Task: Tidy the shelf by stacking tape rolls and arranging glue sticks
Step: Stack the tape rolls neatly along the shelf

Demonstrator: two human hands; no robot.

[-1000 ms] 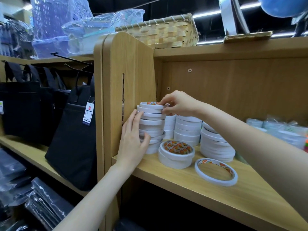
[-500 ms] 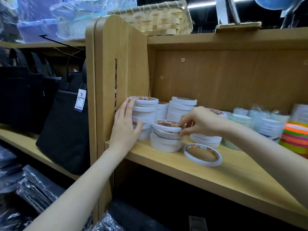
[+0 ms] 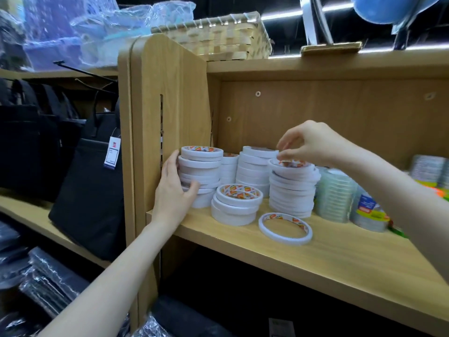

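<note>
Every white tape roll lies flat on the wooden shelf (image 3: 328, 259), its hole facing up, so each stack rises straight from the board. The tall left stack (image 3: 200, 175) stands just beside the side panel (image 3: 170, 113) at the shelf's left end, with two more stacks behind it near the back wall. In front sits a short pile of two rolls (image 3: 237, 203), and a thin single roll (image 3: 284, 228) lies alone nearer the front edge, apart from the pile. The right-hand stack (image 3: 292, 188) leans a little untidily, its upper rolls shifted sideways; clear wrapped tape rolls (image 3: 336, 193) press close on its right. The front strip of the board, between the single roll and the shelf edge, is bare wood, as is the space above the stacks up to the shelf overhead. The left hand (image 3: 173, 190) is spread loosely, fingers against the left stack's outer side and thumb against its lower front, cupping rather than lifting it. The right hand (image 3: 313, 142) hovers over the right-hand stack, fingers curled down, their tips pinching the rim of the top roll (image 3: 290, 165)
</note>
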